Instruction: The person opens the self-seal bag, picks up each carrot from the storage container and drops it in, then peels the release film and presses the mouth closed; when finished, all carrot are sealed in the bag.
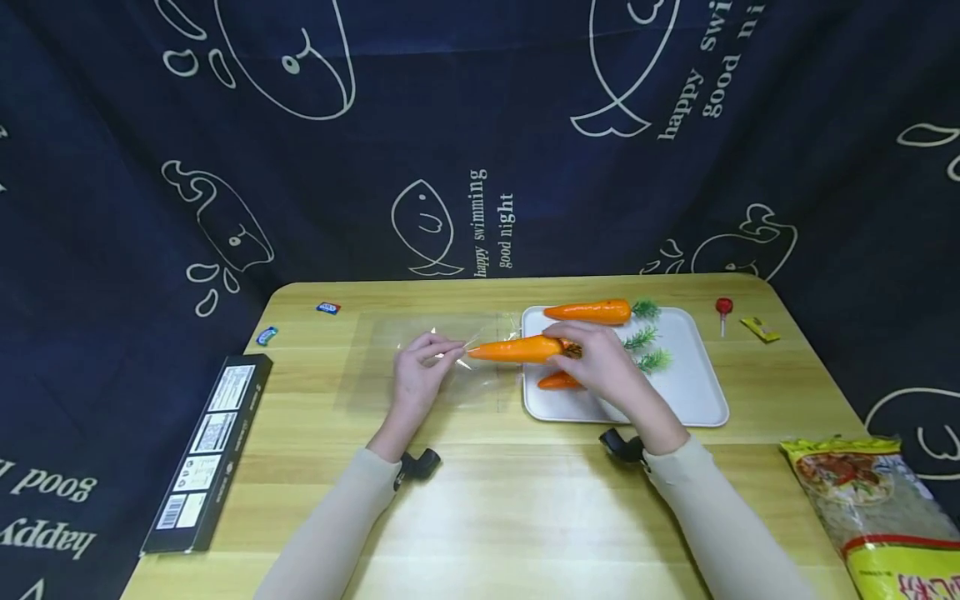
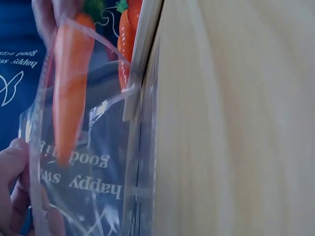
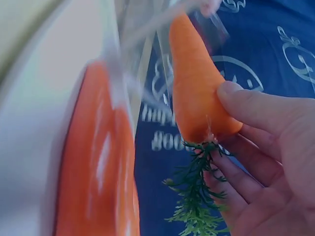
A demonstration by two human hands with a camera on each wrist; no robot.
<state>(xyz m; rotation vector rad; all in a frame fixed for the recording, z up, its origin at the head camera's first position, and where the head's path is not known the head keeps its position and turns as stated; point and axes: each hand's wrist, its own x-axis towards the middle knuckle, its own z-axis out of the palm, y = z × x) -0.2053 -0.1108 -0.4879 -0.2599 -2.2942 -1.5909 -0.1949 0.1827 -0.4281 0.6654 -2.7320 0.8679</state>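
Note:
My right hand point(image 1: 600, 358) grips an orange carrot point(image 1: 517, 349) near its leafy end, as the right wrist view also shows with the green leaves point(image 3: 197, 191) hanging below. The carrot's tip points left toward my left hand point(image 1: 423, 371). That hand pinches the edge of a clear plastic bag point(image 2: 106, 142), holding its mouth raised. In the left wrist view the carrot's narrow end lies within the bag's opening. Beneath the right hand, a white tray point(image 1: 693, 400) bears more carrots, one along the back point(image 1: 592, 312) and others partly hidden by the hand.
A long black box point(image 1: 206, 458) lies at the left edge. Small blue wrapped candies point(image 1: 327, 308) are at the back left. Right of the tray are a red lollipop point(image 1: 723, 306) and a yellow packet point(image 1: 761, 329). A noodle bag point(image 1: 877, 508) lies at the front right.

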